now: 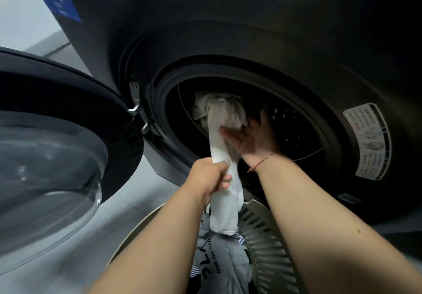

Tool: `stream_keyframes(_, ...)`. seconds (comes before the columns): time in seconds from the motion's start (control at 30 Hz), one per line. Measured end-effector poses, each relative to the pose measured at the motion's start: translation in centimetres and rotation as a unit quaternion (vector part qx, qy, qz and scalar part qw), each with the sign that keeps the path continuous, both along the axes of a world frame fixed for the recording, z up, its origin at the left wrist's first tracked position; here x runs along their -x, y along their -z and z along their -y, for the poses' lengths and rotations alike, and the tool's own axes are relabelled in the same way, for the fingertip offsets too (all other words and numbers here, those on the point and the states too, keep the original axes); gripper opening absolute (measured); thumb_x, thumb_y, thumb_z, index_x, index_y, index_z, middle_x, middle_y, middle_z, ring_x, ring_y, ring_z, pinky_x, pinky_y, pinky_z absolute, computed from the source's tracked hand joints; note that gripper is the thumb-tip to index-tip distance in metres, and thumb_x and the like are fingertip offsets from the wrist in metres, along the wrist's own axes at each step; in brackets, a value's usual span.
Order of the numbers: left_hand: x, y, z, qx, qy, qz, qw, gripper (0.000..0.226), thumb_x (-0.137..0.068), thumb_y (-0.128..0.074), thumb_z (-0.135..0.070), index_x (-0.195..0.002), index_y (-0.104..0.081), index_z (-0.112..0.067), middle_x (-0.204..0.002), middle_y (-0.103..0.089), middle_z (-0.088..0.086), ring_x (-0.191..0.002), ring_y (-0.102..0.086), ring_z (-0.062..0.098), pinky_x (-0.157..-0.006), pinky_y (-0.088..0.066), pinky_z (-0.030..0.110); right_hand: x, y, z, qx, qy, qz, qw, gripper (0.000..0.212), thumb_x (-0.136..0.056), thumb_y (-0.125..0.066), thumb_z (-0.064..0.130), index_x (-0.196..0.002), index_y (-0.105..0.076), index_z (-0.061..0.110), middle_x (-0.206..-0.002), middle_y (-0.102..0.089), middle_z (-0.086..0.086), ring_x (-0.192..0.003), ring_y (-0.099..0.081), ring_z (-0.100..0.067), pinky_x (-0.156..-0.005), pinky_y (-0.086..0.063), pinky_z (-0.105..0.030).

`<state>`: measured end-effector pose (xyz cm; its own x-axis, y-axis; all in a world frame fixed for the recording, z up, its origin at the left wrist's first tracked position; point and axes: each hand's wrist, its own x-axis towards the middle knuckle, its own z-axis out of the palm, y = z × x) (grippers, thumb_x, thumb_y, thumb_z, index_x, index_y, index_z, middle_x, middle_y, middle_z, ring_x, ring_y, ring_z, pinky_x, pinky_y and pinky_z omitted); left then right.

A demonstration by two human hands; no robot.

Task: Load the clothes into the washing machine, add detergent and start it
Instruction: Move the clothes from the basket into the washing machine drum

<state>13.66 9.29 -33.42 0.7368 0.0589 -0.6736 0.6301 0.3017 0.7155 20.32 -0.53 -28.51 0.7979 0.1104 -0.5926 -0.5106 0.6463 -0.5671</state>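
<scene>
A dark front-loading washing machine [251, 31] fills the view, its round drum opening [296, 134] facing me. A long white garment [222, 156] stretches from the laundry basket [269, 236] up into the drum, where its upper end is bunched. My left hand [209, 177] grips the garment's middle below the drum's rim. My right hand [249, 137] reaches into the opening with straight fingers pressing against the bunched cloth. A grey printed shirt [219, 268] and a striped piece lie in the basket.
The machine's glass door [50, 156] hangs wide open at the left, hinged beside the drum. A white warning label [367, 140] is stuck on the machine's front at the right. Pale floor tiles [127, 213] show under the door and beside the basket.
</scene>
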Motion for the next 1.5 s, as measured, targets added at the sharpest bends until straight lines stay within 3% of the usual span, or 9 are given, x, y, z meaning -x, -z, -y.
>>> stream_keyframes(0.13,-2.8,-1.3,-0.2,0.154,-0.122,0.057,0.979,0.015,-0.097,-0.053,-0.008,-0.108,-0.056,0.001,-0.090,-0.059,0.019,-0.067,-0.057,0.026,-0.048,-0.059,0.030,1.9,2.4,0.8,0.348,-0.135,-0.023,0.927,0.053,-0.092,-0.030,0.063,-0.088,-0.058,0.018,-0.086,-0.065,-0.007,-0.044,-0.057,-0.015,-0.043,-0.047,-0.025)
stream_keyframes(0.27,-4.1,-3.5,-0.5,0.271,-0.174,0.062,0.945,0.036,-0.101,-0.045,-0.016,-0.131,-0.049,0.003,-0.119,-0.062,0.024,-0.085,-0.065,0.030,-0.062,-0.060,0.039,4.5,4.2,1.0,0.229,-0.242,-0.051,0.941,0.033,-0.094,-0.048,0.042,-0.095,-0.059,0.011,-0.075,-0.059,-0.010,-0.038,-0.055,-0.009,-0.036,-0.044,-0.017)
stream_keyframes(0.5,-2.3,-1.9,-1.2,0.089,-0.125,0.076,0.985,0.039,-0.102,-0.040,-0.035,-0.113,-0.060,-0.003,-0.095,-0.066,0.012,-0.065,-0.063,0.019,-0.049,-0.054,0.023,0.7,3.6,0.6,0.210,-0.101,0.030,0.972,0.011,-0.093,-0.050,0.006,-0.087,-0.059,0.009,-0.074,-0.062,-0.013,-0.063,-0.058,-0.020,-0.053,-0.050,-0.028)
stream_keyframes(0.8,-2.8,-0.9,-1.6,0.170,-0.167,0.111,0.965,0.057,-0.098,-0.032,-0.057,-0.135,-0.053,-0.018,-0.133,-0.060,0.007,-0.113,-0.059,0.027,-0.093,-0.052,0.043,-2.9,3.3,-0.5,0.243,-0.157,0.123,0.949,0.006,-0.095,-0.052,0.017,-0.101,-0.053,0.017,-0.079,-0.056,-0.006,-0.051,-0.059,-0.004,-0.043,-0.049,-0.017)
stream_keyframes(0.9,-3.7,-0.5,-2.2,0.207,-0.139,0.087,0.964,0.078,-0.090,-0.019,-0.073,-0.137,-0.053,-0.021,-0.136,-0.059,0.006,-0.123,-0.054,0.030,-0.105,-0.042,0.050,-2.8,6.0,-0.9,0.387,-0.231,0.205,0.869,0.068,-0.084,-0.069,0.023,-0.140,-0.030,0.028,-0.086,-0.052,0.005,-0.053,-0.055,0.008,-0.048,-0.046,-0.013)
stream_keyframes(1.0,-3.5,0.4,-2.4,0.230,-0.121,0.074,0.963,0.087,-0.085,-0.012,-0.080,-0.136,-0.054,-0.023,-0.136,-0.059,0.006,-0.122,-0.055,0.030,-0.105,-0.039,0.054,-2.2,6.0,-2.2,0.363,-0.249,0.163,0.883,0.083,-0.081,-0.072,0.030,-0.144,-0.019,0.039,-0.079,-0.058,0.001,-0.045,-0.057,-0.004,-0.045,-0.048,-0.021)
stream_keyframes(1.17,-3.1,1.1,-2.5,0.274,-0.111,0.065,0.953,0.093,-0.082,-0.011,-0.083,-0.131,-0.058,-0.020,-0.131,-0.063,0.008,-0.128,-0.051,0.031,-0.111,-0.027,0.061,-3.5,6.3,-4.0,0.452,-0.238,0.150,0.846,0.069,-0.079,-0.074,0.025,-0.138,-0.037,0.018,-0.126,-0.057,-0.012,-0.105,-0.062,-0.029,-0.084,-0.056,-0.045)
stream_keyframes(1.3,-2.8,1.0,-2.8,0.262,-0.124,0.070,0.955,0.088,-0.085,-0.014,-0.079,-0.133,-0.056,-0.018,-0.130,-0.062,0.002,-0.130,-0.049,0.029,-0.111,-0.028,0.059,-5.5,6.3,-3.6,0.386,-0.176,0.085,0.901,0.065,-0.082,-0.070,0.007,-0.138,-0.037,0.010,-0.123,-0.055,-0.019,-0.086,-0.060,-0.028,-0.047,-0.056,-0.030)
stream_keyframes(1.5,-2.1,1.0,-3.0,0.272,-0.121,0.083,0.951,0.085,-0.088,-0.016,-0.075,-0.141,-0.048,-0.018,-0.140,-0.055,0.005,-0.133,-0.045,0.030,-0.112,-0.026,0.057,-8.5,4.5,-2.3,0.374,-0.056,0.130,0.917,0.067,-0.079,-0.071,0.033,-0.134,-0.044,0.006,-0.117,-0.057,-0.008,-0.102,-0.058,-0.023,-0.093,-0.051,-0.040)
